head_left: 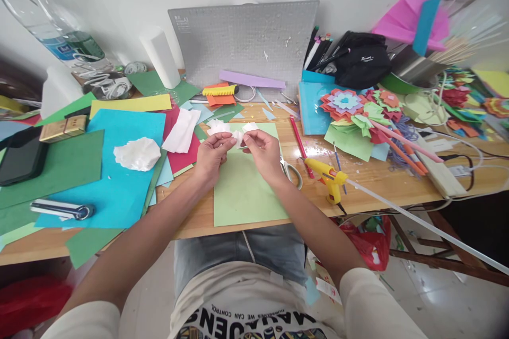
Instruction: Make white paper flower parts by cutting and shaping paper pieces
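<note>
Both of my hands meet above the far end of a light green sheet (250, 190). A small piece of white tissue (238, 137) shows between them. My left hand (214, 156) pinches its left side with thumb and fingers. On the other side, my right hand (262, 151) has its fingertips closed on the tissue too. Another crumpled white piece (218, 126) lies just beyond my left fingers. Scissors (292, 172) rest beside my right wrist, partly hidden by it. A folded white tissue (181, 131) lies on red paper to the left.
A yellow glue gun (328, 177) and a red pen (301, 143) lie right. Paper flowers (345, 103) stand behind them. At left are blue paper (119, 190), a white tissue clump (137, 153) and a stapler (63, 208). A grey cutting mat (246, 42) leans on the wall.
</note>
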### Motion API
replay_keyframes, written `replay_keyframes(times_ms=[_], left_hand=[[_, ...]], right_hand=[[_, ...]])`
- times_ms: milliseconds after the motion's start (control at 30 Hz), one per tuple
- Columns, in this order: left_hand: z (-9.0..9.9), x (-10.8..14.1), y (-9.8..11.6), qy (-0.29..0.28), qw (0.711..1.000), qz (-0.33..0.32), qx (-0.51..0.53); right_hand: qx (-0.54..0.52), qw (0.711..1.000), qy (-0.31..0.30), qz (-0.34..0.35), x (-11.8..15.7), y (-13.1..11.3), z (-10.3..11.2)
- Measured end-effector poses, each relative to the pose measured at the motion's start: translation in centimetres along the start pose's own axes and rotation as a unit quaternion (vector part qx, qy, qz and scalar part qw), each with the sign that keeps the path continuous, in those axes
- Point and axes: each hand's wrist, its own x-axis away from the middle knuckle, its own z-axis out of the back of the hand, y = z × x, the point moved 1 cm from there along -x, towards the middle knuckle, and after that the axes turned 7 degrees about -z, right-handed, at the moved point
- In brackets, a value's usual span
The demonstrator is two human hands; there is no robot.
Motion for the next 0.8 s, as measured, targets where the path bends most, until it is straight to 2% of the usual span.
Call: replay_keyframes(times_ms=[233,500,800], left_hand=[[-0.1,0.1,-0.3,-0.005,0.999,-0.024,-0.028],[-0.1,0.0,0.2,0.008,1.000,0.006,0.006],[0.1,-0.1,0.6,0.024,0.999,0.013,0.046]], right_hand=[[0.077,0.996,-0.007,0.049,0.5,-0.4,0.0],[-0.001,1.000,-0.008,-0.012,-0.2,0.7,-0.1],[-0.063,0.998,-0.010,-0.031,-0.5,0.9,-0.6]])
